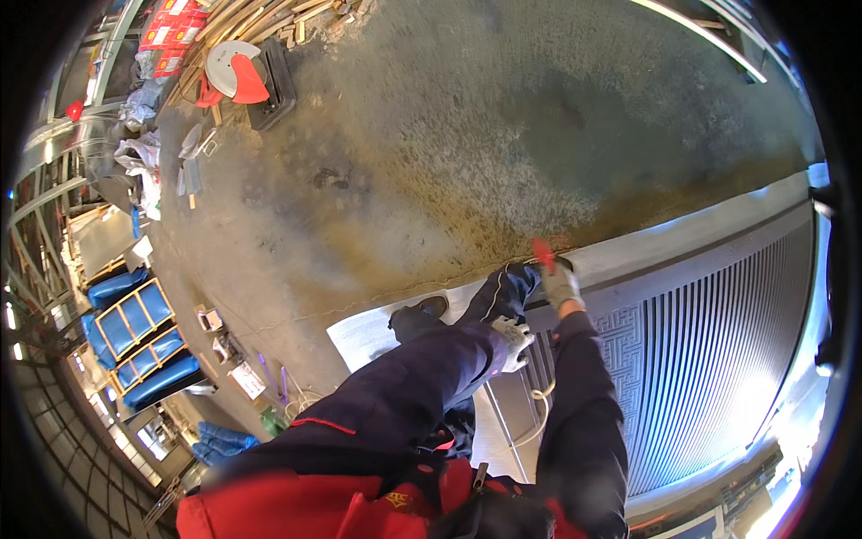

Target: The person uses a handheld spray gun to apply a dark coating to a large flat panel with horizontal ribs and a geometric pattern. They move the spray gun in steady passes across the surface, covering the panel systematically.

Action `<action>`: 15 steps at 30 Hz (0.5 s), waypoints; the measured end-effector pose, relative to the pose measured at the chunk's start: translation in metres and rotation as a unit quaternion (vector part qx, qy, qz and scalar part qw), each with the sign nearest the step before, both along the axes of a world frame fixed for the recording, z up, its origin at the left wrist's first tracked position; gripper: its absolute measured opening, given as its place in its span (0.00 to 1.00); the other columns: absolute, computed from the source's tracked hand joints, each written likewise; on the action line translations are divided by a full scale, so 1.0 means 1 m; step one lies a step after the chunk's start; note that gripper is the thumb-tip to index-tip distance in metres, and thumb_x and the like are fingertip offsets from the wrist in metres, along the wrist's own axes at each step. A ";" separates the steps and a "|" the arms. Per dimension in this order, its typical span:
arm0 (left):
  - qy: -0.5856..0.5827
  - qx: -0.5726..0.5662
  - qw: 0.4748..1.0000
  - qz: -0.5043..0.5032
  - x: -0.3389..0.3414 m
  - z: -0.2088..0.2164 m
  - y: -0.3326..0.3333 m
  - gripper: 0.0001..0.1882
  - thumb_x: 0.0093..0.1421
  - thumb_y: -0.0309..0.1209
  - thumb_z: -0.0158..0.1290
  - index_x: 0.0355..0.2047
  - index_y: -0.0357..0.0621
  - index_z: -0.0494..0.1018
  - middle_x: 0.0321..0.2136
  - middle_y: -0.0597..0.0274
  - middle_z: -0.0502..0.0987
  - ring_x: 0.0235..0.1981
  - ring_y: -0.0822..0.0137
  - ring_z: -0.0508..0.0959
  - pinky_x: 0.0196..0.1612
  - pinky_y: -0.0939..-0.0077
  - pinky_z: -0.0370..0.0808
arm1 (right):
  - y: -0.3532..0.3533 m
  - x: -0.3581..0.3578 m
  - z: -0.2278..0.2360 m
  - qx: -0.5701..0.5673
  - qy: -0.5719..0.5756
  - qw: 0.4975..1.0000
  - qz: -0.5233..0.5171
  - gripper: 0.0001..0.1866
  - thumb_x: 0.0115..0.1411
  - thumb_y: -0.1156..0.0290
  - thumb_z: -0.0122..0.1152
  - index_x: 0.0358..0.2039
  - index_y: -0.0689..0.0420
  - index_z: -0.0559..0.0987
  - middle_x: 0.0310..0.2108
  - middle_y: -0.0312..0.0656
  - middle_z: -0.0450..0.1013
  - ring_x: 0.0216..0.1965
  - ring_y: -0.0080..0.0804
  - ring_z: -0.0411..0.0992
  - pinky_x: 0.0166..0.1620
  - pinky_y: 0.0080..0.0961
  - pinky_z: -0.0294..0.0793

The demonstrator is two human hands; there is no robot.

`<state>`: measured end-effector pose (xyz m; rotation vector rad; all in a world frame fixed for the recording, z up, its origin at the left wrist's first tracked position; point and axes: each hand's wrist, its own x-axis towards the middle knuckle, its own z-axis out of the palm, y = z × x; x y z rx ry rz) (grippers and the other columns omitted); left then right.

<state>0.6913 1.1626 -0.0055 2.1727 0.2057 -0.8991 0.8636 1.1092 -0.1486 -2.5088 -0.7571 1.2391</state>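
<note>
Panel (709, 350) with grooves lies right of the right hand (560, 284), which grips a red thing (543, 255) that could scratch it if the grip slips; whether the left hand (514, 341) grips anything, I cannot tell.

A small red tool (543, 255) sat in the right hand (562, 286). The grey panel (709, 359), ribbed and maze-patterned, lay decorated side up.

Stained grey concrete floor (431, 135) fills the centre and top. Upper left, timber (260, 22) lies near a cut-off saw (241, 76); left, blue wood-framed bundles (166, 349). Lower right, bright light (790, 503) glares.
</note>
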 end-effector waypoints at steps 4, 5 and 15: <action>-0.033 -0.010 0.999 -0.016 -0.103 0.030 0.030 0.28 0.57 0.48 0.57 0.54 0.48 0.73 0.52 0.56 0.75 0.56 0.55 0.72 0.61 0.57 0.64 | 0.071 -0.078 0.048 0.000 -0.033 0.999 -0.012 0.23 0.63 0.51 0.54 0.42 0.59 0.79 0.36 0.60 0.78 0.41 0.60 0.77 0.44 0.49 0.76; -0.046 -0.018 0.999 -0.007 -0.124 0.040 0.039 0.29 0.57 0.49 0.57 0.55 0.48 0.73 0.53 0.56 0.75 0.57 0.55 0.71 0.63 0.56 0.62 | 0.086 -0.077 0.056 -0.010 -0.069 0.995 -0.070 0.23 0.63 0.50 0.54 0.43 0.60 0.78 0.35 0.60 0.78 0.41 0.59 0.77 0.44 0.49 0.76; -0.056 0.020 0.988 0.140 -0.194 0.065 0.165 0.29 0.58 0.48 0.57 0.56 0.47 0.72 0.54 0.54 0.75 0.56 0.51 0.72 0.64 0.54 0.61 | 0.227 -0.058 0.045 -0.008 -0.091 0.991 -0.096 0.27 0.64 0.46 0.51 0.42 0.59 0.80 0.38 0.61 0.78 0.43 0.59 0.77 0.46 0.49 0.76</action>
